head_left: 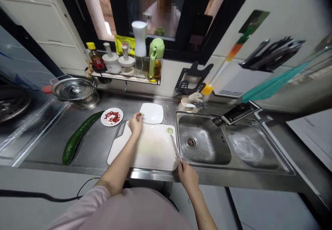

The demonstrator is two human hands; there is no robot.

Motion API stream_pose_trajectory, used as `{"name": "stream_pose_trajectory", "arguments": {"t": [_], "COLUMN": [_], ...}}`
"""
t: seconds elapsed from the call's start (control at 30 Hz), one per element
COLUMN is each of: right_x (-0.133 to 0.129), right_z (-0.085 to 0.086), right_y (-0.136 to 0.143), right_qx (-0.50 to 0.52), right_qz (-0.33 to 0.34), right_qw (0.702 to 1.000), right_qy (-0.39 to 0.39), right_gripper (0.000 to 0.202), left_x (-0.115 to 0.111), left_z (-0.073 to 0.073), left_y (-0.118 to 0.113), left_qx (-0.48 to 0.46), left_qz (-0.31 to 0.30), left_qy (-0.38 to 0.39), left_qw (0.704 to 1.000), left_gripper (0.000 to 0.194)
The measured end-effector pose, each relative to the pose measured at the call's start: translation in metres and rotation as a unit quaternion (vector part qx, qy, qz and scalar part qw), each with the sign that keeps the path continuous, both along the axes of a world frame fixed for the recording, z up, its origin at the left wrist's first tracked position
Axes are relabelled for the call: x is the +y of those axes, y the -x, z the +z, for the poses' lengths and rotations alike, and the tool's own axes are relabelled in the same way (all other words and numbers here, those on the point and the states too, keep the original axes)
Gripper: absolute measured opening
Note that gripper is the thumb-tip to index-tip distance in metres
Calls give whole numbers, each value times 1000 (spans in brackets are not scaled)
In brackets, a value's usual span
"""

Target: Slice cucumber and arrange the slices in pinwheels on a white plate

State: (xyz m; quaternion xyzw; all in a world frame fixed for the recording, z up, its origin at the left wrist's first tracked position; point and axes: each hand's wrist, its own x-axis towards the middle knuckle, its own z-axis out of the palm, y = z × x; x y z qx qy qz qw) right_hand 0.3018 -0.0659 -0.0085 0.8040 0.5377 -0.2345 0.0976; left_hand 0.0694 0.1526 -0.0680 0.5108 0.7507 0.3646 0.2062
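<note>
Pinched in my left hand (136, 123) is a small green piece (141, 114), at the left edge of a white square plate (153, 113). My right hand (187, 174) grips the handle of a knife (176, 148), whose blade points up and left over the right side of the white cutting board (153, 147). Near the blade tip, a pale green chopped heap (169, 130) lies at the board's upper right corner. Left of the board sit a round plate (106, 122) with red chopped bits (112, 117) and a long green cucumber-like vegetable (80, 138).
A steel sink (204, 141) adjoins the board on the right, with a black faucet (230, 114) beyond. A lidded pot (85, 98) stands at the back left. Seasoning bottles (140, 39) line a wall shelf. A knife holder (240, 77) is at the right wall.
</note>
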Motion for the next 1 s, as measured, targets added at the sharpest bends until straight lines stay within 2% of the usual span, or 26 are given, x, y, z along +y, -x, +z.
{"name": "stream_pose_trajectory", "arguments": {"t": [0.07,0.13,0.23,0.33,0.47,0.57,0.8,0.93,1.0], "right_x": [-1,1,5,11,18,23,38,43,45], "right_z": [-4,-6,-7,-10,-19,-27,-29,-25,-24], "right_y": [-2,-2,-2,-5,-13,-20,-23,-18,-14], "right_qx": [3,5,13,20,39,51,57,51,52], "right_qz": [4,6,8,5,6,5,15,28,32], "right_qw": [1000,1000,1000,1000,999,999,998,998,998], "right_qy": [0,4,10,18,19,14,8,11,11], "right_gripper": [45,46,46,48,49,50,51,52,51], "left_x": [35,63,92,109,124,134,144,141,134], "left_z": [7,11,8,-1,-12,-15,-10,-3,2], "left_y": [21,40,61,75,90,98,109,110,108], "left_qx": [36,66,115,166,218,239,236,218,196], "left_qz": [74,99,85,65,41,18,-14,-6,16], "left_qy": [32,64,104,132,131,138,152,143,113], "left_qw": [996,991,984,975,966,961,960,965,974], "left_gripper": [29,29,27,28,29,29,30,33,36]}}
